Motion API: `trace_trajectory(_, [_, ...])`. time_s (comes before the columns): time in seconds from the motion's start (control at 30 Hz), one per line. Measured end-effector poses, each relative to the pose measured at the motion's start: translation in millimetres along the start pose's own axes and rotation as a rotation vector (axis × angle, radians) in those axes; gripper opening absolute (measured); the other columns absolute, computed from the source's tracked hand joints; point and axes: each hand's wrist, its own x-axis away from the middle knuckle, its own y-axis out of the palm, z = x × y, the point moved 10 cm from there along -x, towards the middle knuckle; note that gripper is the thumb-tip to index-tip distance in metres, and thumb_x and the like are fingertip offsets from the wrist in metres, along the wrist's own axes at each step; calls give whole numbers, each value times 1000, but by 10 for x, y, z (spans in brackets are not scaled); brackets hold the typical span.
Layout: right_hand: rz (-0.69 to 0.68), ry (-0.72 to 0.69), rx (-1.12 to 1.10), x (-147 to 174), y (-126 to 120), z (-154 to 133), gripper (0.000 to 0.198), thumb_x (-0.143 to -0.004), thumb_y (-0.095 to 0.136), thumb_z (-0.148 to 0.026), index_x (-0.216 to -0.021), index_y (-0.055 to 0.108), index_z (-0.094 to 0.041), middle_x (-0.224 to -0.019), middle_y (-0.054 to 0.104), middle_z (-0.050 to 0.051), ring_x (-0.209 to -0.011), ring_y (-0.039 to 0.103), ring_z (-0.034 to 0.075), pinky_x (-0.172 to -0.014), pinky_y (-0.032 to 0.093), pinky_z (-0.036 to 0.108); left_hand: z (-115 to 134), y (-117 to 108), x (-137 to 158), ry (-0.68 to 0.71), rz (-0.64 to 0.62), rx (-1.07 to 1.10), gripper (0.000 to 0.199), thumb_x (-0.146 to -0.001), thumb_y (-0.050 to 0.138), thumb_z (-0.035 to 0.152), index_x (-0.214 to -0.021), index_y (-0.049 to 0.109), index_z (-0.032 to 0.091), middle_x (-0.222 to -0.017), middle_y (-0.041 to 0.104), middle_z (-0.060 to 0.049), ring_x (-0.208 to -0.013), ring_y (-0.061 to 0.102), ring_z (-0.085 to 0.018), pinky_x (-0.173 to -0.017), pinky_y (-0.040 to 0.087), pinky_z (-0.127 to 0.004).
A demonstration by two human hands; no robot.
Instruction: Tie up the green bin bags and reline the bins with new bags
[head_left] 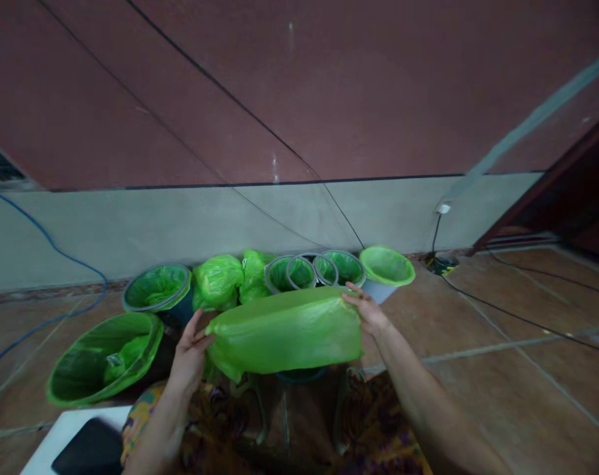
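A green plastic bin bag (289, 333) is stretched and puffed out sideways in front of my knees. My left hand (191, 346) pinches its left end between thumb and fingers. At the opposite end, my right hand (369, 310) grips the bag near its upper right corner. Part of a dark bin (302, 375) shows beneath the bag, between my feet; the bag hides most of it. Behind the bag stand several bins lined with green bags, among them a pale bin (386, 267) on the right and grey loose rings (301, 259) resting on the middle ones.
Filled green bags (219, 280) lie by the wall, beside a lined bin (156, 288). A large lined bin (106, 359) stands at left, near a white surface with a black phone-like object (89, 448). A blue hose (57, 247) and a black cable (517, 316) cross the tiled floor.
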Motion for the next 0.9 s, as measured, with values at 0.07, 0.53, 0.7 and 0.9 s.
trace_trajectory(0.07, [-15,-41,12,57,1,-159,82,-63,80,-21,-137,44,-26,-74,73,-2,-62,68,15,-61,55,26,70,32,-19,31,-38,-31,82,-54,82,27,-131,57,19,-104,73,-7,-97,67,-23,-87,49,-31])
trace_trajectory(0.53, [-176,-298,1189,126,112,-529,48,-62,65,-12,-109,69,-17,-101,72,8,-93,66,25,-86,49,36,613,377,-25,508,-189,-1015,33,-68,62,28,-98,73,20,-101,72,-9,-99,64,-27,-94,47,-38])
trace_trajectory(0.7, [-36,-397,1535,138,11,-707,21,-73,56,-18,-86,73,-18,-90,70,10,-90,65,27,-86,47,39,781,269,-73,630,-121,-953,19,-66,65,37,-70,71,19,-95,70,-9,-93,64,-25,-89,49,-35])
trace_trajectory(0.9, [40,-633,896,330,-14,-1010,19,-73,61,-36,-82,65,-21,-123,60,10,-112,56,25,-96,43,41,659,104,-99,310,-177,-445,48,-70,66,55,-98,64,16,-94,70,-6,-85,65,-21,-78,51,-32])
